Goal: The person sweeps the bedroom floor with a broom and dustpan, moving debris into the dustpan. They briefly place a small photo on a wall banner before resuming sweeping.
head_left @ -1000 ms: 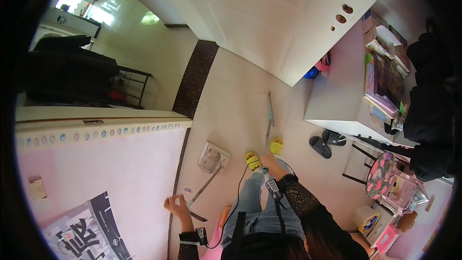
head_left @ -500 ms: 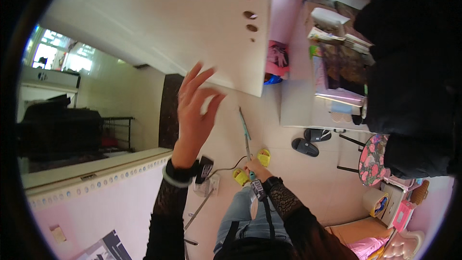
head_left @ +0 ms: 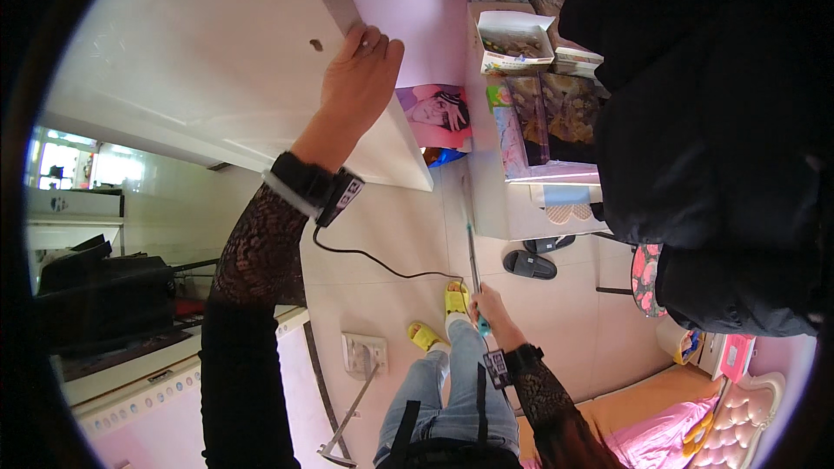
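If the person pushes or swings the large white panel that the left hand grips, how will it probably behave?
The white panel looks flat and rigid, so it probably will not flex. Its surface seems smooth and glossy, so the left hand, gripping only the edge, might slip. It is large compared with the hand, so likely awkward to move. The right hand holds a thin long stick.

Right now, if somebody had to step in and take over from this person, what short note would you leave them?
Left hand: raised, palm and fingers gripping the edge of the white cabinet door.
Right hand: low by the leg, closed in a grip on a long thin tool with a teal handle, pointing towards the shelf.
Around: a dustpan lies on the tiled floor by the yellow slippers; black slippers sit under the shelf unit.
Done: door is in hand. Left: cannot tell from this view.
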The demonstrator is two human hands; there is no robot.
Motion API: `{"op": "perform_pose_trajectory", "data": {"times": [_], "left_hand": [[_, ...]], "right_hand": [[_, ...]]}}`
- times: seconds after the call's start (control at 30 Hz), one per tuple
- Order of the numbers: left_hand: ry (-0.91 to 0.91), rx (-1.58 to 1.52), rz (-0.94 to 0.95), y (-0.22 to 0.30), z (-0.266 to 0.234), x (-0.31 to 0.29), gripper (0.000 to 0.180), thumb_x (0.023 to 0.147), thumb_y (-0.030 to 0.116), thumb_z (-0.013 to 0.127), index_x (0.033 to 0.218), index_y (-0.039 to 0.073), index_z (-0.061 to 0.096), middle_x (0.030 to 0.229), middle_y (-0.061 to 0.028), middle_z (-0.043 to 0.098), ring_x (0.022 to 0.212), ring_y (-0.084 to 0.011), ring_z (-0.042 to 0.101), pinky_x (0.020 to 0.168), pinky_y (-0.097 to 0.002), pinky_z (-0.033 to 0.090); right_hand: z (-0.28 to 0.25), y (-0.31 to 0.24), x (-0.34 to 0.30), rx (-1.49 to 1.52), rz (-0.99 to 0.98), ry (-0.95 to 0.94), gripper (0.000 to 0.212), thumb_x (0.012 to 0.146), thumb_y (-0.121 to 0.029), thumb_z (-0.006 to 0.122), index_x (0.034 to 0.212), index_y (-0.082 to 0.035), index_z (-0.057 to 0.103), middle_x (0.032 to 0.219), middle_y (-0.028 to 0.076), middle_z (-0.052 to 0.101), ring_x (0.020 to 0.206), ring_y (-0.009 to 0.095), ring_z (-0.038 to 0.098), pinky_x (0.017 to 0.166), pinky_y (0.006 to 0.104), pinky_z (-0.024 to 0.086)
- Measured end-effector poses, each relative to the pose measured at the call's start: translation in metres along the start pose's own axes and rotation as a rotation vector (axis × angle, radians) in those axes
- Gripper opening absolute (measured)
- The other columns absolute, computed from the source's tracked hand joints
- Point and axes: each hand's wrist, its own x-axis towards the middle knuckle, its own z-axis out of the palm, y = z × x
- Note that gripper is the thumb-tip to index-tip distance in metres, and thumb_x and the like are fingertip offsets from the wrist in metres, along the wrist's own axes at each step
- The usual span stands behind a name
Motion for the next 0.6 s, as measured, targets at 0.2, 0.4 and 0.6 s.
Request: {"op": "perform_pose_trajectory", "data": {"times": [0.2, 0.4, 0.6], "left_hand": [[-0.132, -0.038, 0.057, 0.001, -0.039, -0.040, 0.021, 0.078, 0.014, 0.056, 0.098, 0.008, 0.051, 0.107, -0.0067, 0.062, 0.111, -0.0226, 0.052, 0.103, -0.0366, 0.031], [-0.105, 0.040, 0.098, 0.006, -0.088, -0.106, 0.012, 0.083, 0.019, 0.056, 0.086, 0.013, 0.047, 0.091, 0.0002, 0.058, 0.103, -0.0162, 0.053, 0.092, -0.0296, 0.034], [-0.185, 0.072, 0.156, -0.001, -0.140, -0.188, 0.012, 0.085, 0.023, 0.058, 0.092, 0.016, 0.051, 0.110, 0.0013, 0.064, 0.117, -0.0135, 0.054, 0.086, -0.0282, 0.031]], "right_hand": [[0.030, -0.056, 0.109, 0.059, 0.001, 0.111, 0.009, 0.082, -0.001, 0.046, 0.079, 0.004, 0.053, 0.056, 0.017, 0.055, 0.042, 0.028, 0.056, 0.036, 0.0416, 0.041], [0.060, -0.067, 0.169, -0.572, -0.256, -0.034, 0.021, 0.075, -0.014, 0.062, 0.060, 0.001, 0.065, 0.063, 0.016, 0.065, 0.057, 0.030, 0.064, 0.051, 0.0424, 0.050], [0.077, 0.016, 0.109, -1.880, -0.805, -0.217, 0.022, 0.054, -0.022, 0.074, 0.069, -0.006, 0.073, 0.071, 0.015, 0.066, 0.072, 0.033, 0.063, 0.060, 0.0491, 0.047]]}}
